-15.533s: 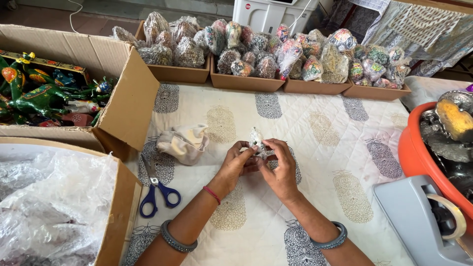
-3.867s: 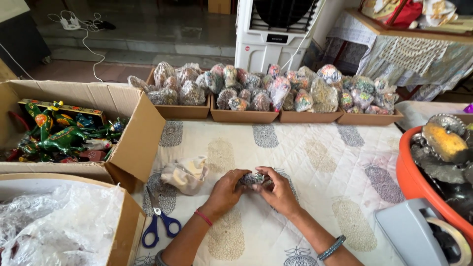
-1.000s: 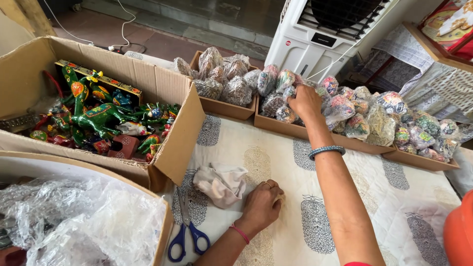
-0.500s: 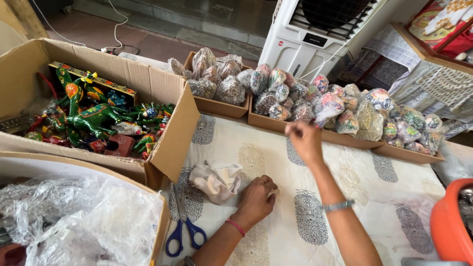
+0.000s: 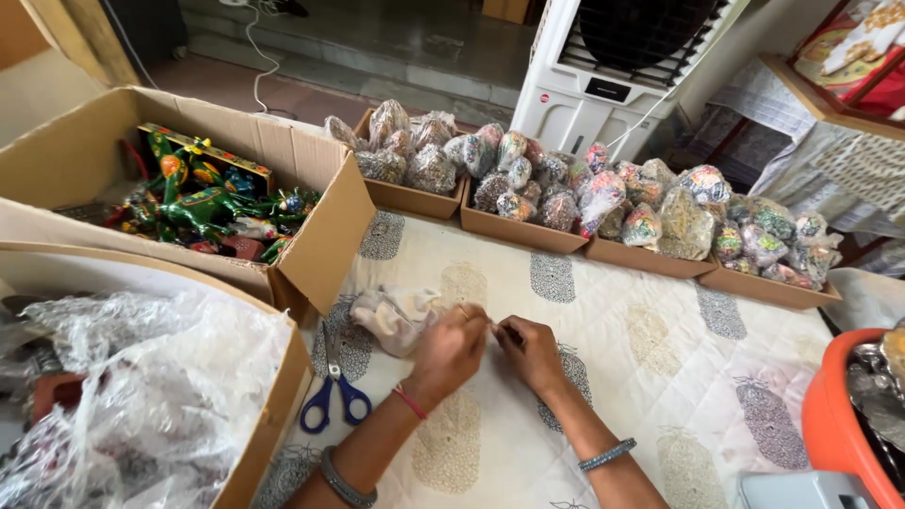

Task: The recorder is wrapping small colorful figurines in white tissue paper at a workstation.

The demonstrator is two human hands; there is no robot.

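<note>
Left hand (image 5: pixel 451 351), right hand (image 5: pixel 530 351); fingertips pinched together

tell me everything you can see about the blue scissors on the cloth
The blue-handled scissors lie flat on the cream printed cloth, two plastic finger loops toward the camera, metal blades shut and pointing away. They sit beside the cardboard box of clear plastic wrap, just left of the left hand's forearm. No hand touches them.
</note>
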